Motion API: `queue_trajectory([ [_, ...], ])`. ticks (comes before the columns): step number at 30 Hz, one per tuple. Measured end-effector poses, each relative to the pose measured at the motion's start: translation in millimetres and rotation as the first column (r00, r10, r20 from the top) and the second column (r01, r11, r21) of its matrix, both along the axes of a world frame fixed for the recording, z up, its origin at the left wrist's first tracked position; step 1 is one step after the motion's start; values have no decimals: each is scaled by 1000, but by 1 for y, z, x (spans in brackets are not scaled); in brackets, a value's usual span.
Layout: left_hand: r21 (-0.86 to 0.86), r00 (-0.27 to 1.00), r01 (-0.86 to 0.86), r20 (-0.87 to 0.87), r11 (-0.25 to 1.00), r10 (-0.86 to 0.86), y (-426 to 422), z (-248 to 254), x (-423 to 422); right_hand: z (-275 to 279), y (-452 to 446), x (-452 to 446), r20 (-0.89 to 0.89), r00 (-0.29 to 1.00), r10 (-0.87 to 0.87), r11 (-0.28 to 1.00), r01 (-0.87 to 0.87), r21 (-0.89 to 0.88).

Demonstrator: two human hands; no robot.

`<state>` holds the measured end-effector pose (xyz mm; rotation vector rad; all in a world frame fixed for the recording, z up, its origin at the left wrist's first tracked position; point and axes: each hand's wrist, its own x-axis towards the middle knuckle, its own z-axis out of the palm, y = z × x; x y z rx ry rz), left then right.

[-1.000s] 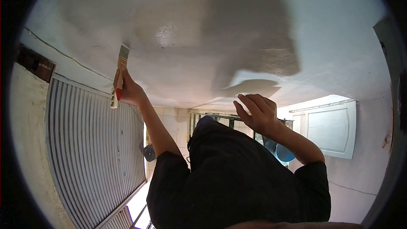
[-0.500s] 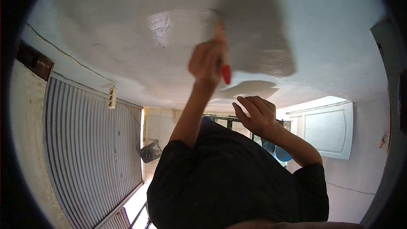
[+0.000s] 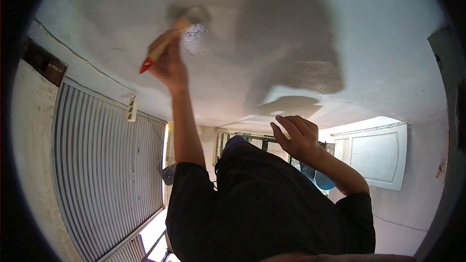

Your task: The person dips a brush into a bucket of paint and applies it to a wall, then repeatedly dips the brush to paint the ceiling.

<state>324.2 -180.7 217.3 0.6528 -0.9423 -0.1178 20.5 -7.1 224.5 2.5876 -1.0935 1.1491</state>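
My left hand (image 3: 167,63) is closed around the wooden handle of a paintbrush (image 3: 156,54), whose end is red. The brush head is blurred and lies at the pale wall (image 3: 218,63), beside a shiny, wet-looking patch. My right hand (image 3: 297,138) is raised in front of my body, below the wall's shadowed part. Its fingers are loosely bent and apart, with nothing visible in them.
A ribbed metal shutter (image 3: 107,160) stands on the left, with a socket strip (image 3: 131,109) hanging on a cable near it. At right are a white panelled door (image 3: 376,155) and a blue round container (image 3: 324,179). My shadow falls on the wall.
My left hand has swept the paintbrush leftward across the wall, and the brush now tilts up to the right. The right hand has stayed almost in place.
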Motion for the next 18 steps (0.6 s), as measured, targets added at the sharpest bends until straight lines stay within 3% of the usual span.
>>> queue_trajectory([
  [6, 50, 899, -425, -96, 904, 428, 13, 14, 101, -8, -1, -2, 31, 1000, -1, 1000, 1, 9],
  [7, 44, 894, -435, -96, 899, 437, 14, 15, 103, -10, -3, -1, 34, 999, 10, 1000, -10, 4],
  [9, 13, 818, -571, 103, 821, 566, 14, 11, 101, -13, -3, -1, 45, 999, 7, 1000, -6, -9],
  [10, -119, 834, -516, 154, 848, 529, 9, 13, 91, -14, -3, 0, 44, 999, 13, 1000, -13, -9],
  [12, -212, 794, -494, 286, 843, 537, 7, 19, 57, -15, -3, 0, 44, 999, 21, 1000, -21, 16],
  [14, -99, 796, -514, 316, 852, 517, 8, 21, 17, -13, -1, 1, 41, 999, 18, 999, -19, 26],
  [16, -140, 764, -507, 383, 850, 519, 13, 33, -23, -12, -1, 3, 38, 999, 15, 999, -16, 37],
  [18, -144, 810, -391, 415, 909, 414, 20, 39, -59, -13, -1, 5, 63, 998, 10, 999, -12, 37],
])
